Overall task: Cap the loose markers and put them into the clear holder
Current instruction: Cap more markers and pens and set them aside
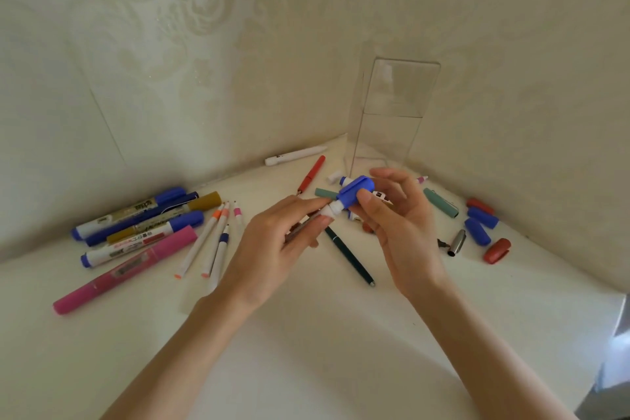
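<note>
I've got the right hand [399, 225] pinching a chunky blue cap [356, 194], and the left hand [283, 235] gripping a white-nosed marker [330, 211], cap against tip, just in front of the clear holder [392, 112].

White desk [324, 334]: thick markers [136, 222] bunched at left, a pink marker [126, 269] nearest, thin pens [211, 242] beside them, a dark green pen [349, 257] mid-desk, blue caps [479, 225] and red caps [497, 251] at right, the clear holder [385, 133] upright in the far corner
</note>
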Tool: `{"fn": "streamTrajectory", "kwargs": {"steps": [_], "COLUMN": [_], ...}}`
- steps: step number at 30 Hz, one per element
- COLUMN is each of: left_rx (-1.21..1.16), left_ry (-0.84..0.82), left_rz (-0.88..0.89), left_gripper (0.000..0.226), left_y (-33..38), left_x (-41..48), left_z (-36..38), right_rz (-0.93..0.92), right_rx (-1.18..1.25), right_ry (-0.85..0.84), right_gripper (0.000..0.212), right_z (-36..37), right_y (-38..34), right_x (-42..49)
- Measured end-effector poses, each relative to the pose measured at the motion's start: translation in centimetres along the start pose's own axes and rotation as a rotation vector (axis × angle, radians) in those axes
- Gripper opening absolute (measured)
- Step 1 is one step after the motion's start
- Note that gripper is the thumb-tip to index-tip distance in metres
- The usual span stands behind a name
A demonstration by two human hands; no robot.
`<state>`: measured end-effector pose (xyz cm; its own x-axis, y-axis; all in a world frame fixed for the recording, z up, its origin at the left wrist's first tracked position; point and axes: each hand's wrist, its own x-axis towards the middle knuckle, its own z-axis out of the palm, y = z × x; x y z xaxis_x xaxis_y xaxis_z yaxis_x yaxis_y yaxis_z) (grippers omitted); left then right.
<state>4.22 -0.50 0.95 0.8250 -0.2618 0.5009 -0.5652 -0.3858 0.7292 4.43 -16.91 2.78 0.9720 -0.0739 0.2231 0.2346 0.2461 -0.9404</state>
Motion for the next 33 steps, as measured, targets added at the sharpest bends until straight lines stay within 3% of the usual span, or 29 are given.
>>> {"fn": "streamTrajectory", "kwargs": {"steps": [4,9,15,21,25,26,30,33], "left_rx": [-0.080,-0.082,-0.085,-0.139,-0.652,-0.685,-0.371,0.218], "left_ry": [-0.019,-0.006,-0.013,0.000,0.019,0.039,0.066,0.166], "left_rz": [-0.116,-0.102,-0.116,-0.175,-0.385,-0.402,-0.403,-0.325], "left_gripper": [0.024,0.027,0.028,0.019,0.022,0.022,0.015,0.015], "left_y": [0.4,0.5,0.5,1.1,2.3,2.4,1.6,-0.7], "left_x": [0.1,0.0,-0.2,-0.3,-0.1,-0.1,-0.5,-0.6], "left_z": [0.3,0.1,0.1,0.3,0.3,0.2,-2.1,-5.2], "right_rz": [-0.069,-0.057,-0.100,-0.142,-0.207,-0.218,-0.175,-0.095], "right_rx": [-0.076,0.086,-0.130,-0.118,-0.048,-0.062,-0.226,-0.565], "right_ry": [0.034,0.050,-0.013,0.029,0.008,-0.014,-0.104,-0.237], "right_gripper": [0.017,0.018,0.018,0.020,0.019,0.019,0.015,0.021], "right_z": [-0.5,-1.2,0.2,0.6,2.0,2.5,3.1,2.6], "right_y": [0.1,-0.4,0.2,0.3,-0.5,-0.7,-0.1,0.9], "right_x": [0.2,0.6,-0.3,-0.8,-0.9,-0.7,0.1,0.8]}}
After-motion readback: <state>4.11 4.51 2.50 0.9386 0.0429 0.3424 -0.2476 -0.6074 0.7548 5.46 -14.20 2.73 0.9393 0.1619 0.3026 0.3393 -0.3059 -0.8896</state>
